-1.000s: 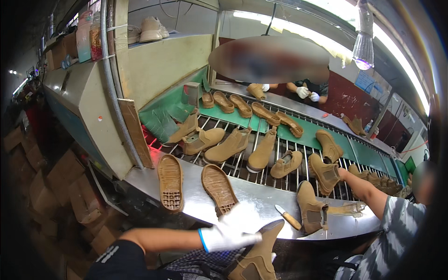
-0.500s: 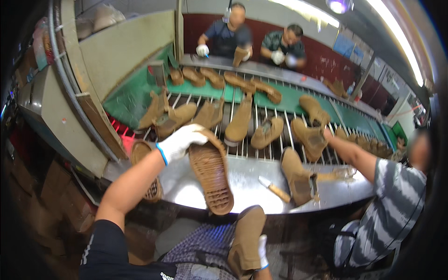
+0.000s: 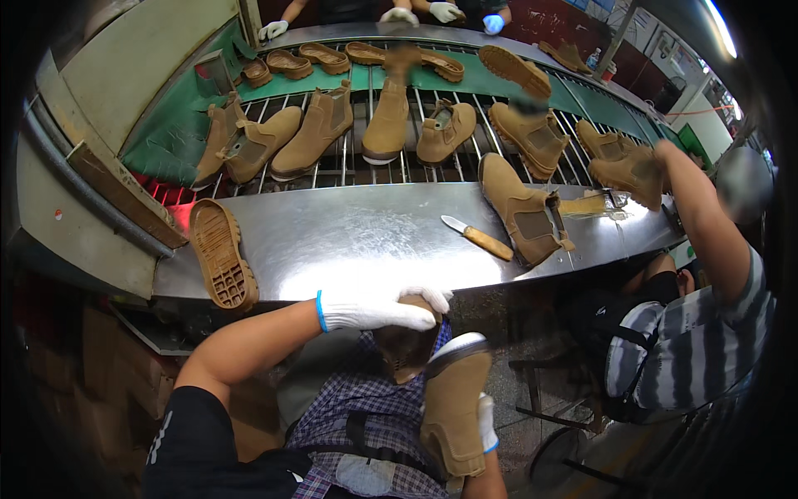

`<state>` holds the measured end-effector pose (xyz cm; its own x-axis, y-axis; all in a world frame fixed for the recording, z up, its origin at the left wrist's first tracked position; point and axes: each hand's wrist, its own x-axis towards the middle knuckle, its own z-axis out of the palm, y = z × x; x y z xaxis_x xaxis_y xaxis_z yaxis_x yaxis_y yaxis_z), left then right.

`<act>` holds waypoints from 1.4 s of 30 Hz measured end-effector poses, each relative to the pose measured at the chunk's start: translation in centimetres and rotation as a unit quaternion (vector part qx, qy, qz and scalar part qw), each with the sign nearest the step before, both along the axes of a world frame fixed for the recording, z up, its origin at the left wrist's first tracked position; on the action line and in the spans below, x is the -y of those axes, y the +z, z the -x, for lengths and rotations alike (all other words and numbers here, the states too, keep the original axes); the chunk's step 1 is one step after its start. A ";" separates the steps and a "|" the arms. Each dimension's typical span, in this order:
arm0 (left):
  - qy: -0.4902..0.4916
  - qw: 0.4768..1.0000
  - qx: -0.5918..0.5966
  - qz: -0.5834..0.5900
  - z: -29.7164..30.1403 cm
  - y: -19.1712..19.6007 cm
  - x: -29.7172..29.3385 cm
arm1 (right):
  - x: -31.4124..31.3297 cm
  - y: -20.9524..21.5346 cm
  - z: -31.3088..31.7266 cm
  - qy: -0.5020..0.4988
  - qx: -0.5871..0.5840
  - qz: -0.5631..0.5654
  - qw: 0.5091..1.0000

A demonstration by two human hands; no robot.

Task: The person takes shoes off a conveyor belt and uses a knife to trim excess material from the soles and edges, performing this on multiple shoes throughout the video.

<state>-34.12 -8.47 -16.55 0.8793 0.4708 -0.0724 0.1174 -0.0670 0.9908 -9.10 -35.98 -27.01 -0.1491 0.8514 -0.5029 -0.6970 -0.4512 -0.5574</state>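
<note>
My left hand [image 3: 382, 310], in a white glove with a blue cuff, grips a brown boot sole [image 3: 405, 348] over my lap. Beside it, a tan ankle boot without a sole [image 3: 455, 399] is tilted, its pale toe end up, near the sole but seemingly apart. My gloved right hand [image 3: 487, 422] holds that boot from its far right side; most of the fingers are behind it. On the metal ledge ahead lie a wooden-handled knife [image 3: 478, 239] and a tan boot [image 3: 522, 214] on its side. Another brown sole [image 3: 223, 256] rests at the ledge's left end.
Beyond the metal ledge [image 3: 349, 241], a rack of metal bars carries several tan boots [image 3: 320, 129]. Several soles [image 3: 324, 58] lie on the green belt [image 3: 166, 137] behind. At right, a co-worker's arm [image 3: 706, 212] reaches to a boot [image 3: 636, 176]. Gloved co-workers' hands [image 3: 445, 12] show across.
My left hand has brought the sole from above the ledge down to my lap, toward the boot. The boot has turned toe-up. The view has tilted down, and the co-worker's arm moved right.
</note>
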 end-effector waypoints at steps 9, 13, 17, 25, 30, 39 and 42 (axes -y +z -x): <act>0.080 0.869 0.069 0.483 -2.3 -4.5 0.7 | -1.0 0.8 1.1 0.136 0.144 -0.059 0.978; 0.022 0.818 0.077 0.570 -3.4 -8.5 2.5 | 2.4 -2.5 -0.6 0.147 0.152 0.031 0.977; 0.017 0.825 0.049 0.563 -4.6 -6.2 1.1 | 4.1 -2.0 -0.4 0.127 0.203 0.025 0.971; -0.010 0.863 0.053 0.503 -5.7 -4.9 1.7 | 3.0 -0.3 0.4 0.114 0.163 0.006 0.980; -0.030 0.878 0.053 0.475 -5.8 -5.4 2.2 | 3.0 -0.7 0.3 0.108 0.160 0.017 0.981; -0.023 0.878 0.045 0.476 -5.6 -5.3 2.8 | 2.3 0.3 1.0 0.088 0.177 0.031 0.980; -0.009 0.879 0.041 0.475 -5.6 -5.4 3.0 | 2.0 0.6 1.3 0.082 0.168 0.043 0.981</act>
<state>-28.53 -11.47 -21.94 0.9070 0.2180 -0.3603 0.0500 0.7937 0.6062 -10.36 -37.99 -26.42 -0.0941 0.7821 -0.6160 -0.3937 -0.5975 -0.6985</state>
